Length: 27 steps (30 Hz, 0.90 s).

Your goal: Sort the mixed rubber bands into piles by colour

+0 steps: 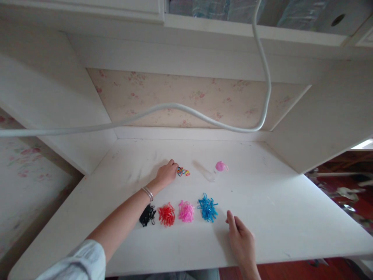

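Observation:
My left hand [167,172] reaches across the tabletop, fingers curled down at the left edge of a small pile of multicoloured rubber bands [183,171]. Its fingertips are bent around bands at that edge and partly hidden. Nearer to me lie separate piles of black bands [147,215], red bands [167,214], pink bands [186,211] and blue bands [208,207], in a row. To the right of the blue pile, my right hand [241,237] is closed, thumb against the curled fingers. Whatever it may hold is hidden.
A small clear container with a pink top [221,166] is beyond the blue pile. A white cable [175,105] crosses the view above the white table [276,217]. Side panels [314,116] and a floral back wall [186,97] enclose the far part.

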Available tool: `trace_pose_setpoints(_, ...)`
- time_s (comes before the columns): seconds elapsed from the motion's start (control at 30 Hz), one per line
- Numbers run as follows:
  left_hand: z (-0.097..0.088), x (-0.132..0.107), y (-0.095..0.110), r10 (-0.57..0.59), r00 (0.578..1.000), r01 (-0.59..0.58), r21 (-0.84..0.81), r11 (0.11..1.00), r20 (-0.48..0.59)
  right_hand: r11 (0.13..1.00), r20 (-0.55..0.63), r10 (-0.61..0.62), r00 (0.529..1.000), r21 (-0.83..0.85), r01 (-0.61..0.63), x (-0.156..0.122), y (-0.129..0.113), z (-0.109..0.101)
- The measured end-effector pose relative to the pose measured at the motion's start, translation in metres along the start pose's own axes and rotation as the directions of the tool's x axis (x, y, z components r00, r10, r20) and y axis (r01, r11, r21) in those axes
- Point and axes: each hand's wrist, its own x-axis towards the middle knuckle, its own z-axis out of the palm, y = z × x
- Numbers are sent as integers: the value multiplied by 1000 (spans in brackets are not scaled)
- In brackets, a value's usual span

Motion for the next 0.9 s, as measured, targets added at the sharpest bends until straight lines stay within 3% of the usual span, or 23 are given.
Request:
trace_pose_setpoints(0.33, 2, 13, -15, 64, 994, -70, 63, 996, 93, 1000, 24, 5, 1000, 23, -6, 0, -5, -1)
trace_pose_setpoints(0.9, -11, 14, -24, 85, 996, -83, -57, 995, 30, 999, 29, -26, 999, 24, 25, -1, -4, -1)
